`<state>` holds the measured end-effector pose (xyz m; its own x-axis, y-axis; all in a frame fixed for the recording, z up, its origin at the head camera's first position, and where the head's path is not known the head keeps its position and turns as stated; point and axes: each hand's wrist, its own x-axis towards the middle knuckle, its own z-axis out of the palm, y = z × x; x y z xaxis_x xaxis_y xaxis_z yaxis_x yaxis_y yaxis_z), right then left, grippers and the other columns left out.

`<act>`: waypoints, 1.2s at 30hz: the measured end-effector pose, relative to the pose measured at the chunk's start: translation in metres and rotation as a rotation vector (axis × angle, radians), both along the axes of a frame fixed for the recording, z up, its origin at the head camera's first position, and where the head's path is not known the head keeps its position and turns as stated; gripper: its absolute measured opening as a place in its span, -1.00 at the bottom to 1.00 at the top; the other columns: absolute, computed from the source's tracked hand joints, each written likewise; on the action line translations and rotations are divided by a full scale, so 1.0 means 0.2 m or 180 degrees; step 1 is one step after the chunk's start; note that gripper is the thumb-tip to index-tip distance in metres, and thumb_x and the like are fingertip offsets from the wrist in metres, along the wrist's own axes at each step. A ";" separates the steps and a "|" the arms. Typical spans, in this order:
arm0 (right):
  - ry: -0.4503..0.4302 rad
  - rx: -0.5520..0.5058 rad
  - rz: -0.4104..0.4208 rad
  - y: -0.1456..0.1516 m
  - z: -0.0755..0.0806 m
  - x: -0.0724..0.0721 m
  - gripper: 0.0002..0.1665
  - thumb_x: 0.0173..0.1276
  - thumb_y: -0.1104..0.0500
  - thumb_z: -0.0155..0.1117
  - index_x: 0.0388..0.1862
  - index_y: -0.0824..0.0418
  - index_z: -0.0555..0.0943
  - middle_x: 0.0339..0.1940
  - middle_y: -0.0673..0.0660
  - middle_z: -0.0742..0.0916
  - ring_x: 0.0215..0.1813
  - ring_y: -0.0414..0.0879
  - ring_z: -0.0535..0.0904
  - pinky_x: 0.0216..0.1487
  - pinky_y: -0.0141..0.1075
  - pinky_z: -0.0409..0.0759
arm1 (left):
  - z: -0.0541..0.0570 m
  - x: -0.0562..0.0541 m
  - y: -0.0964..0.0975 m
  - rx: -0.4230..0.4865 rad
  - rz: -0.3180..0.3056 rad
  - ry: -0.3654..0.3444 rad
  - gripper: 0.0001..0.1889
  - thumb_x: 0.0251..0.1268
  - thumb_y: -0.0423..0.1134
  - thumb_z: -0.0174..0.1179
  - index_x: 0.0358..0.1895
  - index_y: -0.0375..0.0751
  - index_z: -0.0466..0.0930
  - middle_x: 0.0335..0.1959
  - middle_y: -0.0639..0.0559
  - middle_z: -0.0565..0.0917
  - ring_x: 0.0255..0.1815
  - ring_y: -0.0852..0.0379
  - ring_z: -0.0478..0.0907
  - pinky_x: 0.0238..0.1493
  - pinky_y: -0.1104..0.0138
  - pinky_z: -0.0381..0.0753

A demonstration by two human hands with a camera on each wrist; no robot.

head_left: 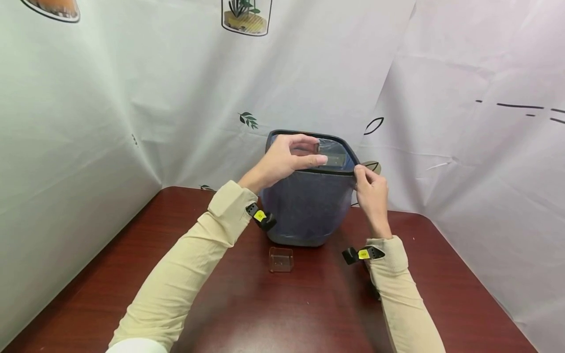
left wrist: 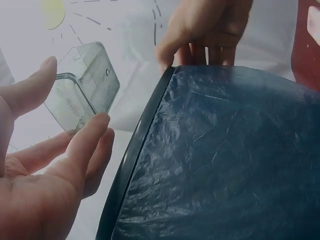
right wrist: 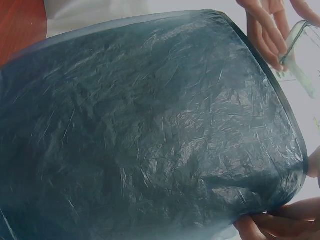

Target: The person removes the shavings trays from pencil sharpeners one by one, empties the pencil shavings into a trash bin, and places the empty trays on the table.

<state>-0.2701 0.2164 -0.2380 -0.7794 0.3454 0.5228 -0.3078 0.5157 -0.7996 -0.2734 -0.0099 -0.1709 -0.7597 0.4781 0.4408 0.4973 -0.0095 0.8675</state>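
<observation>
A trash bin (head_left: 309, 208) covered by a thin bluish plastic bag stands on the table, a dark rim (head_left: 349, 147) round its mouth. Over that mouth, my left hand (head_left: 282, 159) holds a clear plastic box (left wrist: 82, 87) between thumb and fingertips. The left wrist view shows the box tilted, with a faint raised mark on one side. My right hand (head_left: 372, 193) grips the bin's rim at its right corner, thumb on one side and fingers on the other. In the right wrist view the bag's wrinkled surface fills most of the picture.
A second clear plastic piece (head_left: 281, 260), shaped like a shallow box, lies on the dark red table (head_left: 256, 304) before the bin. White printed sheeting (head_left: 185, 98) hangs close behind the bin and at both sides. Each wrist wears a strapped black camera (head_left: 350, 255).
</observation>
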 end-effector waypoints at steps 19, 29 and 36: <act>0.0047 -0.0019 -0.0031 0.00 0.00 0.00 -0.53 0.29 -0.19 0.01 -0.16 0.05 0.71 -0.28 0.10 0.74 -0.32 -0.23 0.61 -0.20 -0.40 0.51 | -0.11 0.09 0.06 0.0129 -0.0156 0.0118 -0.51 0.06 -0.30 0.31 0.13 -0.26 0.48 -0.03 -0.19 0.59 -0.05 0.13 0.59 -0.05 0.26 0.55; 0.0104 0.0030 -0.0049 0.00 0.00 0.00 -0.55 0.29 -0.20 0.02 -0.41 0.08 0.68 -0.55 0.00 0.66 -0.44 -0.16 0.54 -0.33 -0.34 0.42 | -0.18 0.11 0.07 0.0116 -0.0212 0.0037 -0.49 0.05 -0.30 0.33 0.13 -0.26 0.47 -0.04 -0.11 0.60 -0.05 0.13 0.59 -0.03 0.29 0.55; 0.0095 0.0045 -0.0077 0.01 -0.01 -0.01 -0.52 0.29 -0.22 0.01 -0.32 0.09 0.70 -0.55 0.00 0.65 -0.47 -0.14 0.53 -0.36 -0.34 0.41 | -0.24 0.12 0.07 0.0052 -0.0169 0.0165 -0.48 0.02 -0.29 0.35 0.12 -0.26 0.48 -0.05 -0.10 0.61 -0.07 0.12 0.59 -0.05 0.28 0.56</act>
<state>-0.2721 0.2176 -0.2396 -0.7549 0.3563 0.5506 -0.3188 0.5343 -0.7829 -0.2498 0.0045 -0.2191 -0.7095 0.5095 0.4869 0.5400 -0.0509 0.8401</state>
